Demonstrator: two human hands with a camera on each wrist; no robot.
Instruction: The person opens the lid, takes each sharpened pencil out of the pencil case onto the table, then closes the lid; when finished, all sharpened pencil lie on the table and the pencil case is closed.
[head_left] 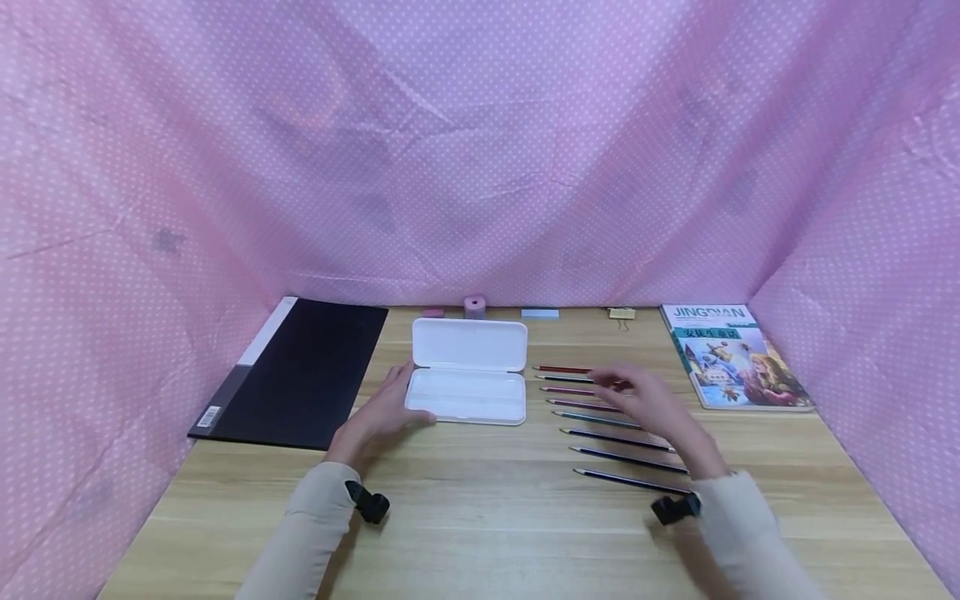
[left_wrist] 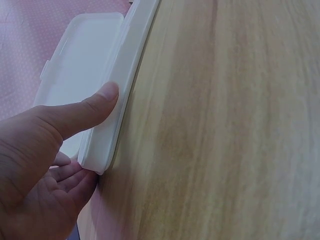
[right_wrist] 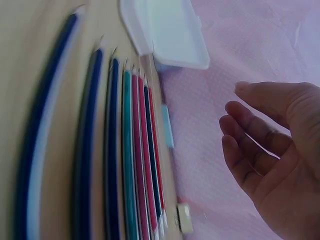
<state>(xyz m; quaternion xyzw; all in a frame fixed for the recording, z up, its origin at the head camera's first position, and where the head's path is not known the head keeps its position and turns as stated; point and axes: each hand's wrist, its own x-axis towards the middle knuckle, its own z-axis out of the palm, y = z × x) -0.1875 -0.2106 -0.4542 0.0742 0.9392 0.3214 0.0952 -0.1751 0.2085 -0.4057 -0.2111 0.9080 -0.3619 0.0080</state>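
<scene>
A white pencil case (head_left: 467, 408) lies on the table with its lid (head_left: 470, 344) raised at the back and its tray bare. My left hand (head_left: 384, 412) holds the case's left end; in the left wrist view the thumb (left_wrist: 102, 102) lies on its front wall and the other fingers bend round the corner. To the right, several pencils lie in a row, among them a red pencil (head_left: 561, 368), a teal pencil (right_wrist: 129, 150) and a dark blue pencil (head_left: 630, 481). Above the far pencils hovers my right hand (head_left: 651, 406), fingers loosely bent, holding nothing.
A black folder (head_left: 315, 367) lies at the left, a picture book (head_left: 731, 358) at the right. Along the back are a pink eraser (head_left: 432, 313), a pink sharpener (head_left: 475, 307), a light blue strip (head_left: 540, 314) and a binder clip (head_left: 622, 314). Pink dotted cloth (head_left: 480, 167) surrounds the table.
</scene>
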